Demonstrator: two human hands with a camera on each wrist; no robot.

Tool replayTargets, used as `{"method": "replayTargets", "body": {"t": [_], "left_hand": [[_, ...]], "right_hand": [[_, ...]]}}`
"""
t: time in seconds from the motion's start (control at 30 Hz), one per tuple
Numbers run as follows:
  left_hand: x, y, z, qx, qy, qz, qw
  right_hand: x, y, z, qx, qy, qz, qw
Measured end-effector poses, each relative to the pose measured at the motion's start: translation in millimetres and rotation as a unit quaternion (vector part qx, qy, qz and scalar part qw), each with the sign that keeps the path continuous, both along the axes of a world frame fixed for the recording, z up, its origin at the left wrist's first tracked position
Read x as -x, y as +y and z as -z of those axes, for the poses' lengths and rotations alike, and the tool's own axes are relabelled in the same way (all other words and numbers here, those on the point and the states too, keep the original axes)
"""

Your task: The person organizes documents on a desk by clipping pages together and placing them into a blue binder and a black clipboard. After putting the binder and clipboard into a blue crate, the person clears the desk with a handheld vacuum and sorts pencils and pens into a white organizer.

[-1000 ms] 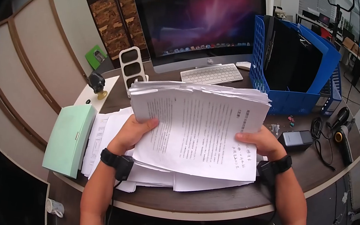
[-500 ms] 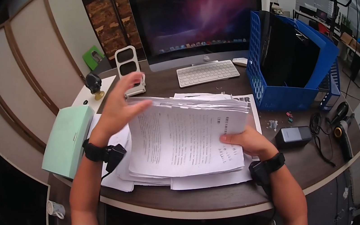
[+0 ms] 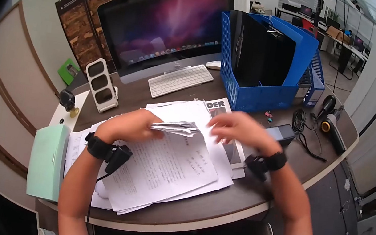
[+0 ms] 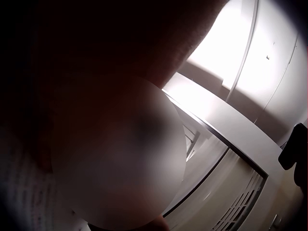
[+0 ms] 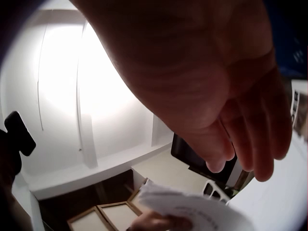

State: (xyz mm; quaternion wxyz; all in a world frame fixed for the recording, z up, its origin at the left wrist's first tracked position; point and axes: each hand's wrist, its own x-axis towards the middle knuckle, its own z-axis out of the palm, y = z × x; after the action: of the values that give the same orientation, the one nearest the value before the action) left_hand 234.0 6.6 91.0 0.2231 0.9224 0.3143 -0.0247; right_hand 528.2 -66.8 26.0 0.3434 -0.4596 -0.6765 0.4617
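Observation:
A thick stack of printed paper (image 3: 157, 170) tilts over the desk, its far edge bent up and handwriting on its top sheet. My left hand (image 3: 132, 127) grips the stack at its far left edge, with the fingers partly hidden by the sheets. To the right of the stack my right hand (image 3: 243, 129) is in the air, blurred, its fingers loosely bent and nothing in them. In the right wrist view the right palm (image 5: 202, 86) hangs above the curved paper stack (image 5: 192, 207). The left wrist view is mostly dark, with blurred print at its lower left.
More loose papers (image 3: 184, 110) and a magazine (image 3: 218, 106) lie beneath and behind the stack. A green box file (image 3: 44, 160) stands at left. Behind are a keyboard (image 3: 181, 81), a monitor (image 3: 166, 29) and a blue file rack (image 3: 266, 97). A grey-black box (image 3: 281, 133) and cables (image 3: 301, 125) are at right.
My right hand has let go of the stack and lifted to the right. The left hand, off the stack half a second ago, now grips its far left edge. The stack has turned and lowered.

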Motion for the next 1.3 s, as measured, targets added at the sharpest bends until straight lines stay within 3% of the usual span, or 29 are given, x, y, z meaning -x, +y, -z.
{"method": "replayTargets", "body": {"t": [0.03, 0.07, 0.13, 0.2, 0.43, 0.53, 0.67, 0.77, 0.83, 0.9, 1.03, 1.17, 1.3], "left_hand": [[4, -1, 3, 0.001, -0.002, 0.001, 1.000], [8, -2, 5, -0.005, -0.011, -0.008, 1.000], [10, -6, 5, -0.012, -0.026, -0.017, 0.999], [7, -12, 0, 0.015, 0.014, -0.052, 0.998], [2, -16, -3, 0.024, 0.032, -0.055, 0.998], [3, -16, -1, 0.020, 0.030, -0.058, 0.998], [6, -16, 2, 0.013, 0.017, -0.049, 0.999], [10, -11, 8, 0.005, 0.014, -0.040, 0.999], [13, -10, 8, -0.003, 0.006, -0.035, 0.999], [11, -11, 5, 0.006, -0.008, -0.034, 0.999], [14, -8, 6, 0.011, -0.014, -0.048, 0.999], [24, -7, 4, 0.011, -0.017, -0.065, 0.998], [31, -7, 4, 0.034, -0.033, -0.075, 0.996]], "right_hand": [[-21, 5, -3, -0.038, -0.028, 0.042, 0.998], [-44, 12, -6, -0.075, -0.133, 0.110, 0.982], [-87, 16, -11, -0.137, -0.259, 0.160, 0.942], [-136, 27, 7, -0.132, -0.396, 0.101, 0.903], [-152, 19, 11, 0.002, -0.475, 0.078, 0.877], [-155, 21, 20, -0.052, -0.473, 0.084, 0.876], [-153, 17, 11, -0.049, -0.477, 0.113, 0.870], [-142, 14, -1, -0.072, -0.376, 0.171, 0.908], [-114, 8, -16, -0.056, -0.239, 0.243, 0.938], [-84, 3, -22, -0.138, -0.215, 0.212, 0.943], [-20, 7, -6, -0.156, 0.031, 0.103, 0.982], [17, 11, 13, -0.077, 0.105, 0.040, 0.991], [25, 8, 30, -0.074, 0.141, 0.061, 0.985]]}}
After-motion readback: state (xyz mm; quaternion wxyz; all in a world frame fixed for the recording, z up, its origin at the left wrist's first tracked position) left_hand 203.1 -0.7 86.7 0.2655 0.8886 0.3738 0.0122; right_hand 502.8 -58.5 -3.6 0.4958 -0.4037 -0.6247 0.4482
